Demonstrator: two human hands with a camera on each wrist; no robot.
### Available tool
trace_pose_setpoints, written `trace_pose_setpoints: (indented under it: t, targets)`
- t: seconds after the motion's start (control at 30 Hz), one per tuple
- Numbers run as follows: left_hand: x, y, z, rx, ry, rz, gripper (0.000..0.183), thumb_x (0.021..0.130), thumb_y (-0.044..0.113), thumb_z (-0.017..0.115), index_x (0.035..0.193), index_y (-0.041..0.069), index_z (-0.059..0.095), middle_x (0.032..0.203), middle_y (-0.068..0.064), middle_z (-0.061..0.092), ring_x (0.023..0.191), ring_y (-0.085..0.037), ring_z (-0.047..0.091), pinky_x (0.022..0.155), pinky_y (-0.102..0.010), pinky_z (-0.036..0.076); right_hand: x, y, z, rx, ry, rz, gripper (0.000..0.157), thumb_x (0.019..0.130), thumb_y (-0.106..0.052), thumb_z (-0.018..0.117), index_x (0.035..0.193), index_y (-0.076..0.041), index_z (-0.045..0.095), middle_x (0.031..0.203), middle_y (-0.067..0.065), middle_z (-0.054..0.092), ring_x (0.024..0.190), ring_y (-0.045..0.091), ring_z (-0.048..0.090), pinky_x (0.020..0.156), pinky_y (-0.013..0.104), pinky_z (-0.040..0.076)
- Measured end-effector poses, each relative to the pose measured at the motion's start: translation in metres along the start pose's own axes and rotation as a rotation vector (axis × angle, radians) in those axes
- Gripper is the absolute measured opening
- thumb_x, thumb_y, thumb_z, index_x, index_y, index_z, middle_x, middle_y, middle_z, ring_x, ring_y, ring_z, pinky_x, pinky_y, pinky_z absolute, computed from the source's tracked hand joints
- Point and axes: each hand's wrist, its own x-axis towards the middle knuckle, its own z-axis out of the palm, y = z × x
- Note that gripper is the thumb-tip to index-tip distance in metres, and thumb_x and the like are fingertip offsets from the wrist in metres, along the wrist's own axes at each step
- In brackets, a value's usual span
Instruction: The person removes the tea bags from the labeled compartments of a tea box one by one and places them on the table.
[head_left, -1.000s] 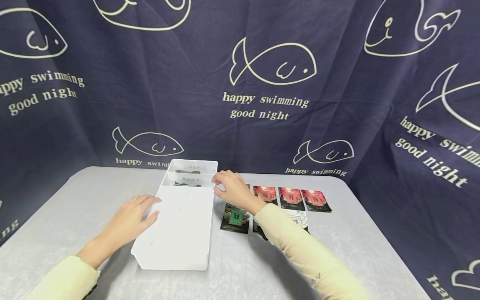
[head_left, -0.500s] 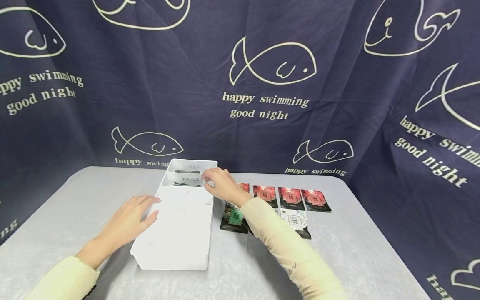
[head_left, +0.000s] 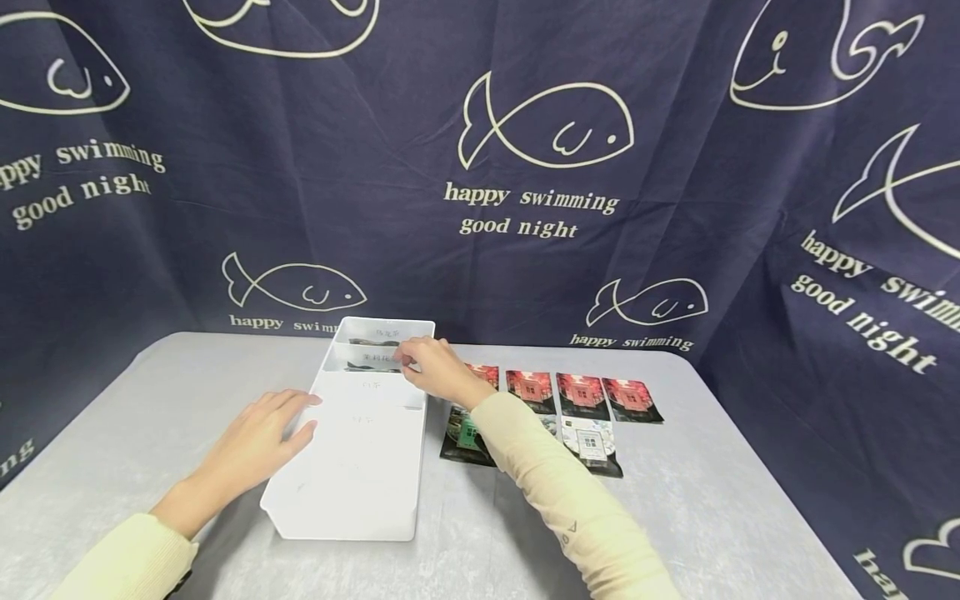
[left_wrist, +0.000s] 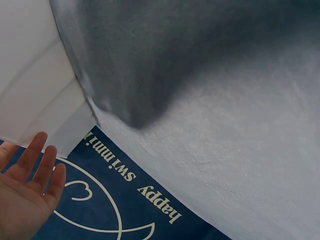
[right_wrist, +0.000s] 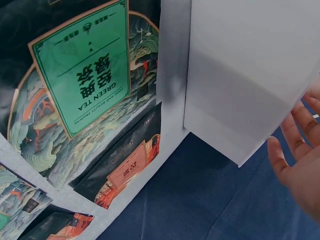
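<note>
A long white box (head_left: pixel 345 475) with labelled compartments stands left of the table's middle. Dark packet edges show in its two rear compartments. My left hand (head_left: pixel 258 437) rests along the box's left rim with fingers extended; in the left wrist view its fingers lie beside the white wall. My right hand (head_left: pixel 437 367) reaches over the right rim by the second compartment from the back, fingers loosely bent. No packet shows in it; its fingertips are partly hidden in the right wrist view. Right of the box lie red tea packets (head_left: pixel 582 395), a green tea packet (right_wrist: pixel 85 75) and a white one (head_left: pixel 590 442).
The red packets form a back row, the green and white ones a front row, partly covered by my right sleeve (head_left: pixel 555 492). A dark blue fish-print cloth (head_left: pixel 540 275) hangs behind the grey table (head_left: pixel 712 517).
My right hand has moved left from the box's right rim to above the compartments, and its sleeve uncovers the white packet. My left hand stays put.
</note>
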Motion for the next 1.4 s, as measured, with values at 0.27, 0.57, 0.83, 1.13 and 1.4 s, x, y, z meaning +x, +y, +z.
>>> trace_pose_setpoints:
  t: [0.27, 0.57, 0.83, 1.13, 1.4]
  targets:
    - [0.000, -0.001, 0.003, 0.016, 0.017, 0.010, 0.029, 0.084, 0.020, 0.058, 0.110, 0.008, 0.061, 0.110, -0.011, 0.063, 0.103, -0.033, 0.056, 0.088, -0.049, 0.043, -0.001, -0.002, 0.000, -0.005, 0.002, -0.028, 0.017, 0.087, -0.012, 0.056, 0.100, -0.015, 0.067, 0.095, -0.003, 0.067, 0.091, 0.013, 0.060, 0.078, 0.032, 0.047]
    - [0.000, 0.001, 0.000, 0.001, 0.008, -0.002, 0.029, 0.085, 0.021, 0.057, 0.111, 0.009, 0.061, 0.111, -0.010, 0.062, 0.104, -0.032, 0.055, 0.089, -0.049, 0.043, 0.001, -0.004, 0.001, -0.030, -0.014, -0.031, 0.018, 0.087, -0.012, 0.056, 0.099, -0.017, 0.069, 0.096, -0.004, 0.068, 0.093, 0.014, 0.061, 0.076, 0.032, 0.046]
    - [0.001, -0.001, 0.002, 0.016, 0.007, -0.002, 0.029, 0.085, 0.021, 0.057, 0.111, 0.008, 0.061, 0.110, -0.010, 0.063, 0.104, -0.032, 0.055, 0.089, -0.049, 0.043, 0.001, -0.004, 0.004, -0.031, 0.006, -0.006, 0.016, 0.087, -0.013, 0.057, 0.095, -0.018, 0.069, 0.094, -0.005, 0.068, 0.091, 0.012, 0.060, 0.076, 0.030, 0.044]
    - [0.000, 0.000, 0.000, 0.007, -0.008, -0.009, 0.029, 0.085, 0.021, 0.057, 0.111, 0.008, 0.060, 0.112, -0.010, 0.062, 0.105, -0.033, 0.055, 0.090, -0.050, 0.042, 0.001, -0.003, 0.008, -0.019, 0.038, 0.024, 0.014, 0.087, -0.014, 0.056, 0.096, -0.017, 0.068, 0.096, -0.005, 0.067, 0.088, 0.010, 0.059, 0.076, 0.029, 0.043]
    - [0.000, 0.001, -0.001, 0.009, -0.019, -0.016, 0.030, 0.085, 0.022, 0.057, 0.112, 0.008, 0.060, 0.112, -0.011, 0.062, 0.106, -0.033, 0.055, 0.090, -0.050, 0.042, 0.001, -0.002, 0.010, 0.040, 0.119, 0.083, 0.013, 0.085, -0.010, 0.055, 0.093, -0.015, 0.064, 0.093, -0.003, 0.068, 0.084, 0.009, 0.062, 0.072, 0.026, 0.040]
